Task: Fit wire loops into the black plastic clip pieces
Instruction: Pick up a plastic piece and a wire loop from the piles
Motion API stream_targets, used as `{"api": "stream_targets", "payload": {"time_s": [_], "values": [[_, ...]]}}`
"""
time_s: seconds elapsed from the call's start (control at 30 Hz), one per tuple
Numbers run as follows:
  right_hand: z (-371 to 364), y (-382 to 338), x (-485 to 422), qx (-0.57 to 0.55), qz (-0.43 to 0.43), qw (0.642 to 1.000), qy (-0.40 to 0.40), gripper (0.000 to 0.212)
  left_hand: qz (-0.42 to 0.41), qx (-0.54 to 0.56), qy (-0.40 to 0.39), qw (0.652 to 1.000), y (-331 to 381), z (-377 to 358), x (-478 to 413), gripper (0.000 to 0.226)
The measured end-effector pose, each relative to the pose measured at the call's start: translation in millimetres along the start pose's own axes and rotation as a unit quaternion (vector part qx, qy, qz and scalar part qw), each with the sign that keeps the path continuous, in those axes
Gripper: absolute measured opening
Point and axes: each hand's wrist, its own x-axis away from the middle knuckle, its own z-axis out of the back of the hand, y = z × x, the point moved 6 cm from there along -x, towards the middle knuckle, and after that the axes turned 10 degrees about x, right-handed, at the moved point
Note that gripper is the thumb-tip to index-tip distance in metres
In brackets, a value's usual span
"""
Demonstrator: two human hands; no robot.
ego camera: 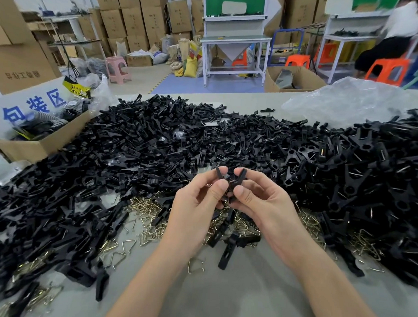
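Note:
Both hands meet over the middle of the table. My left hand pinches one black clip piece between thumb and fingers, its tip sticking up. My right hand pinches a second black clip piece, angled the other way, so the two form a V. Where they join between my thumbs is mostly hidden; whether a wire loop sits there I cannot tell. Brass-coloured wire loops lie scattered on the table under and around my hands. A huge heap of black clip pieces covers the table behind.
An open cardboard box with bagged goods stands at the left. Assembled-looking clips pile up at the right, with a crumpled plastic sheet behind them. Bare grey tabletop shows near me. A person sits on an orange stool far right.

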Motion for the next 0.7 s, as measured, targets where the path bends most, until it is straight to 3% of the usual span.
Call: {"api": "stream_targets", "payload": {"time_s": [0.7], "values": [[1.6, -0.8, 1.4, 0.038, 0.009, 0.999, 0.011, 0.030, 0.032, 0.031, -0.032, 0.999, -3.6, -2.4, 0.6, 0.024]]}}
